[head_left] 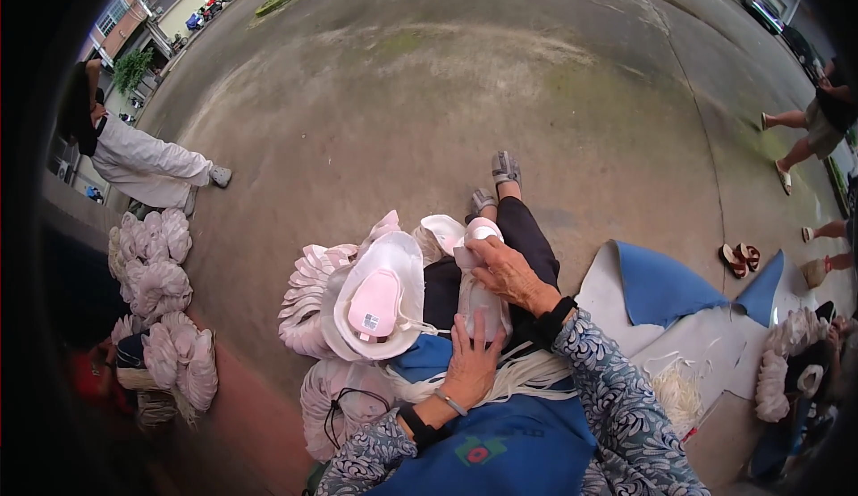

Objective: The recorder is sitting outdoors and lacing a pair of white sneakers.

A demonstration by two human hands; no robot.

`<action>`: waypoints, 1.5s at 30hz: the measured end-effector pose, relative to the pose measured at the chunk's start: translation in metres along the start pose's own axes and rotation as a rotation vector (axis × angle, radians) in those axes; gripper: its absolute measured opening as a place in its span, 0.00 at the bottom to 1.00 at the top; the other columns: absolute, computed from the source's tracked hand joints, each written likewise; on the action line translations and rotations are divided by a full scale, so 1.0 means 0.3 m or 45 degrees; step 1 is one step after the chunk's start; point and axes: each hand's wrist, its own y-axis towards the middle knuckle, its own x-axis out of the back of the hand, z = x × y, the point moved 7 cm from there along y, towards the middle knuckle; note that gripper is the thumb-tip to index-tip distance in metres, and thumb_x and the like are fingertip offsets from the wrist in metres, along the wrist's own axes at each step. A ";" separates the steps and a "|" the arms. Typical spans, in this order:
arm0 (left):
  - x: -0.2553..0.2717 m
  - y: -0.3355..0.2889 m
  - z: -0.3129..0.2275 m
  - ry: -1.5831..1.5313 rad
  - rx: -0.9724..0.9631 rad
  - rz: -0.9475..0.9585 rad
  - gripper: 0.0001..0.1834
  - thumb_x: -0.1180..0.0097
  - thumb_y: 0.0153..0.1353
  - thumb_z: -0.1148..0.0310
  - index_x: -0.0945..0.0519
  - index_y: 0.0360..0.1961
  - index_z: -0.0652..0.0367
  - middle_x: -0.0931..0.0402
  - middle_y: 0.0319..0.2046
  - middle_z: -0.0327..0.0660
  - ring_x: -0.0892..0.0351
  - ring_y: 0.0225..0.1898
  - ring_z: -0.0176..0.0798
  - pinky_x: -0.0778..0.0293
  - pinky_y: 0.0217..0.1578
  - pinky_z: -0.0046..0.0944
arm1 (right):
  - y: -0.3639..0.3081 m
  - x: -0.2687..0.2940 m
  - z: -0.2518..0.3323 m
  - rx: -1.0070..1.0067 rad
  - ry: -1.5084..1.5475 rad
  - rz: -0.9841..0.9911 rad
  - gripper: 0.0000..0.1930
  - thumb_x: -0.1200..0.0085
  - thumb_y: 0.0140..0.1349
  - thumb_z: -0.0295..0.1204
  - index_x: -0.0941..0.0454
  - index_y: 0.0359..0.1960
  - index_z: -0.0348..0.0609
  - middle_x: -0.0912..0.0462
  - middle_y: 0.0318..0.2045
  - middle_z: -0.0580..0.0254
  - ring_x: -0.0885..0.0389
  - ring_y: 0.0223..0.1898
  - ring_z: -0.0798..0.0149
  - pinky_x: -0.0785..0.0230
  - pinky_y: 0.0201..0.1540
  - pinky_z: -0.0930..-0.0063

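On my lap lies a long whitish shoe-shaped piece (483, 302) with a pale pink end. My right hand (511, 274) bends over its far end, its fingers closed on a small pale flap there. Flat on the near end rests my left hand (472, 364), fingers stretched out. To the left, a white shoe upper (410, 268) stands with its opening up, showing a pink insole (374, 303) with a small printed label. Cream laces (527, 396) lie in a bundle across my blue apron (500, 451), next to my left wrist.
Bundles of pale pink shoe pieces (308, 304) sit at my left, with more stacks (161, 273) farther left. At right are blue-and-white sheets (661, 286), a heap of cream strands (677, 393) and brown sandals (740, 258). People stand at both sides on the concrete.
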 end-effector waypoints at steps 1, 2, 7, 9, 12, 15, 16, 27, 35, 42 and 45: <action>0.002 0.011 0.001 0.037 0.023 -0.014 0.30 0.50 0.55 0.72 0.35 0.62 0.56 0.60 0.67 0.69 0.58 0.63 0.86 0.51 0.60 0.73 | 0.011 -0.003 -0.009 -0.047 -0.038 0.025 0.23 0.45 0.56 0.28 0.33 0.55 0.41 0.27 0.43 0.45 0.24 0.45 0.42 0.28 0.47 0.57; 0.002 0.015 0.002 0.076 0.047 0.001 0.29 0.50 0.55 0.72 0.35 0.61 0.56 0.60 0.67 0.69 0.58 0.63 0.86 0.51 0.60 0.73 | 0.015 0.006 -0.007 -0.018 -0.028 0.000 0.23 0.45 0.56 0.28 0.33 0.55 0.41 0.27 0.43 0.45 0.24 0.45 0.42 0.28 0.47 0.57; 0.061 0.021 0.006 -0.066 0.046 -0.053 0.33 0.44 0.50 0.73 0.36 0.61 0.60 0.55 0.66 0.65 0.53 0.63 0.80 0.50 0.62 0.69 | -0.086 0.121 -0.064 -0.275 -0.016 -0.233 0.20 0.44 0.58 0.31 0.31 0.51 0.39 0.27 0.42 0.45 0.22 0.41 0.44 0.28 0.43 0.59; 0.121 0.021 0.043 -0.344 0.029 -0.131 0.34 0.42 0.49 0.73 0.36 0.61 0.61 0.50 0.65 0.63 0.49 0.64 0.74 0.48 0.63 0.63 | -0.155 0.153 -0.072 -0.331 0.009 -0.183 0.14 0.42 0.57 0.33 0.24 0.38 0.35 0.23 0.32 0.45 0.21 0.33 0.46 0.28 0.37 0.62; 0.201 0.034 0.143 -0.712 0.209 -0.330 0.30 0.40 0.47 0.75 0.32 0.55 0.63 0.34 0.54 0.57 0.34 0.58 0.57 0.38 0.60 0.50 | -0.250 0.073 -0.045 -0.331 0.030 0.165 0.12 0.39 0.57 0.33 0.22 0.29 0.34 0.22 0.22 0.50 0.22 0.25 0.56 0.29 0.30 0.65; 0.254 0.054 0.203 -0.431 0.212 -0.451 0.14 0.39 0.48 0.75 0.28 0.37 0.59 0.30 0.35 0.45 0.28 0.39 0.50 0.34 0.40 0.50 | -0.288 -0.019 -0.003 -0.238 -0.164 0.256 0.14 0.41 0.56 0.35 0.22 0.26 0.32 0.21 0.24 0.43 0.21 0.28 0.44 0.28 0.34 0.58; 0.247 0.055 0.200 -0.447 0.191 -0.424 0.14 0.39 0.48 0.75 0.28 0.37 0.59 0.30 0.35 0.45 0.28 0.39 0.50 0.34 0.40 0.50 | -0.296 -0.045 -0.003 -0.278 -0.266 0.294 0.14 0.41 0.57 0.35 0.22 0.27 0.32 0.21 0.24 0.44 0.21 0.27 0.45 0.29 0.32 0.59; 0.273 0.029 0.158 -0.551 0.068 -0.531 0.08 0.40 0.50 0.76 0.27 0.29 0.58 0.28 0.28 0.43 0.28 0.32 0.50 0.33 0.34 0.45 | -0.565 0.347 0.027 -0.574 0.081 -0.013 0.06 0.45 0.58 0.27 0.21 0.30 0.35 0.21 0.26 0.51 0.21 0.27 0.52 0.28 0.33 0.67; 0.176 0.117 -0.074 -0.911 -0.131 -0.193 0.09 0.43 0.55 0.76 0.26 0.39 0.63 0.25 0.33 0.49 0.23 0.36 0.53 0.27 0.37 0.43 | -0.588 0.229 0.025 -0.191 -0.377 -0.233 0.13 0.42 0.53 0.22 0.21 0.42 0.42 0.23 0.43 0.54 0.25 0.47 0.49 0.31 0.49 0.62; 0.120 0.155 -0.130 -0.848 -0.179 -0.097 0.15 0.42 0.53 0.76 0.26 0.43 0.63 0.26 0.37 0.52 0.25 0.41 0.57 0.28 0.43 0.47 | -0.585 0.131 0.025 0.029 -0.545 -0.028 0.06 0.47 0.51 0.26 0.26 0.32 0.42 0.25 0.40 0.56 0.27 0.48 0.54 0.36 0.50 0.63; 0.119 0.178 -0.155 -0.737 -0.271 -0.096 0.12 0.42 0.53 0.74 0.25 0.39 0.64 0.27 0.34 0.50 0.26 0.38 0.56 0.30 0.40 0.48 | -0.591 0.224 0.049 -0.077 -0.258 -0.251 0.06 0.50 0.58 0.25 0.29 0.36 0.41 0.25 0.34 0.50 0.25 0.40 0.47 0.34 0.42 0.58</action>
